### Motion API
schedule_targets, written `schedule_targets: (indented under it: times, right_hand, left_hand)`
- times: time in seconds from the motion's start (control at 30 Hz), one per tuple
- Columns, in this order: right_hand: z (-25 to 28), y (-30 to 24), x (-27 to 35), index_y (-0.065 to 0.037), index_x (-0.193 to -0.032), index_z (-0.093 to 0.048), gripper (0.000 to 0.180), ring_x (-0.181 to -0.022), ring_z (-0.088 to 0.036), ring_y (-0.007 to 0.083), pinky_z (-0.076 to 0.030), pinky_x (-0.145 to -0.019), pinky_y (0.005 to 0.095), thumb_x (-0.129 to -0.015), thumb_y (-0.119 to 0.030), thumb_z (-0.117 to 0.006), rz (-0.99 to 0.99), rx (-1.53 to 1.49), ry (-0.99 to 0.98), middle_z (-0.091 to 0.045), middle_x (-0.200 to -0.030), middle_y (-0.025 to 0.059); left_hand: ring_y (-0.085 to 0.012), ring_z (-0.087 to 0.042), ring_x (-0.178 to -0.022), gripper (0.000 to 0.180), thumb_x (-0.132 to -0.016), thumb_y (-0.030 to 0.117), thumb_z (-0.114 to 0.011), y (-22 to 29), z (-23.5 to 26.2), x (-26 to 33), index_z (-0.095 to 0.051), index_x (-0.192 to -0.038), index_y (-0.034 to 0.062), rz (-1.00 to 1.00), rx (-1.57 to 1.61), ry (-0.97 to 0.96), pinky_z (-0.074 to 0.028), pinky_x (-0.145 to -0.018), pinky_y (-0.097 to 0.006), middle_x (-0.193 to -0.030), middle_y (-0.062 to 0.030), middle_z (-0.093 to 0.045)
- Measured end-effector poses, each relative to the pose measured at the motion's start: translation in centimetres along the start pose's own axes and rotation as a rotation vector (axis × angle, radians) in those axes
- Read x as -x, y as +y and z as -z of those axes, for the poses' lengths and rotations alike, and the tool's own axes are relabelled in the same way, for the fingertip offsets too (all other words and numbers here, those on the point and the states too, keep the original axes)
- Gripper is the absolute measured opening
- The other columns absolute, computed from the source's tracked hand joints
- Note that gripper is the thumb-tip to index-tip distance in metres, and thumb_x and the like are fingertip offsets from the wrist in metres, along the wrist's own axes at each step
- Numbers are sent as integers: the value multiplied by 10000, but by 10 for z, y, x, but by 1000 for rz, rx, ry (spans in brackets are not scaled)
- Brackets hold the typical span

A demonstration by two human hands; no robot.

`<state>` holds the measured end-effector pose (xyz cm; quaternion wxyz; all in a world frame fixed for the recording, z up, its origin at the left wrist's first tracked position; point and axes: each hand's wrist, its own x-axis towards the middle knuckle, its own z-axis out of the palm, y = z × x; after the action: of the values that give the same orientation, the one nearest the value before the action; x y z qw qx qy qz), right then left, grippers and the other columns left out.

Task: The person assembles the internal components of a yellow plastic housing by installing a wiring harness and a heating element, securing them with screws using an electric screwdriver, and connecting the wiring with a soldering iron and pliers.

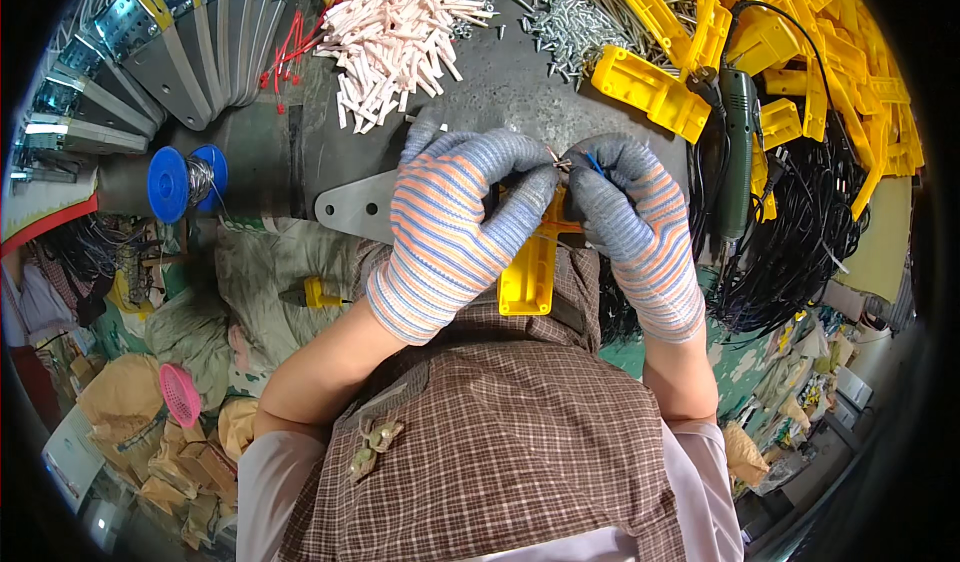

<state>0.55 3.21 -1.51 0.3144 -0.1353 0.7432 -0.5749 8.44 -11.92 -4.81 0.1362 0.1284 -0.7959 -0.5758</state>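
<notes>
Both my hands wear striped knit gloves with grey-blue fingers and meet at the near edge of the dark table. Thumb and forefinger of my left hand (455, 217) are closed on the bare end of a thin wire (562, 164). My right hand (640, 212) pinches beside it, with a short piece of blue wire (595, 164) showing between its fingers. Beneath the hands hangs a yellow plastic housing (527, 280), partly hidden by them. A grey metal plate with holes (350, 205) lies under my left hand.
White sleeve pieces (395, 37) and loose screws (580, 27) are heaped at the back. Yellow plastic parts (650, 92) pile up at right, beside a green electric screwdriver (736, 152) and black cables (800, 232). At left are a blue wire spool (187, 184) and stacked metal brackets (165, 62).
</notes>
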Motion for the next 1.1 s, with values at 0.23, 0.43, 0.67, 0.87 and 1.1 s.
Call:
schedule_targets:
  times: [0.23,0.43,0.67,0.87,1.1]
  right_hand:
    - [1,1,0,35,-1023,-617,142,-735,-580,148,-479,-652,262,-899,-26,-586,169,197,-36,-578,-864,95]
    - [2,3,-2,26,-1016,-623,137,-707,-572,169,-469,-635,277,-888,-21,-605,183,229,-24,-580,-867,97]
    - [-5,8,-3,4,-930,-624,109,-695,-541,138,-455,-636,272,-881,-93,-635,306,234,56,-574,-790,75]
    - [-3,10,-3,-6,-921,-618,104,-700,-545,143,-456,-650,276,-875,-98,-634,274,218,64,-573,-782,74]
    - [0,11,-2,-4,-950,-615,127,-712,-574,150,-468,-654,286,-862,-90,-646,329,254,15,-586,-801,77]
  left_hand:
    - [-198,-634,-766,126,-821,88,-696,0,3,-1,-678,-942,54,-149,-187,-32,-469,-776,-313,-841,-69,-682]
    - [-247,-642,-787,140,-825,178,-671,-3,1,-1,-681,-935,91,-138,-167,-7,-431,-862,-402,-830,-71,-685]
    - [-224,-633,-776,162,-799,73,-690,-3,2,0,-682,-961,57,-241,-251,-2,-468,-784,-333,-858,-70,-683]
    - [-215,-633,-828,187,-783,77,-690,6,2,2,-683,-970,82,-139,-255,19,-457,-832,-346,-842,-52,-677]
    - [-308,-653,-802,159,-805,254,-680,0,6,-6,-664,-899,126,-383,-449,40,-417,-905,-506,-838,-74,-691]
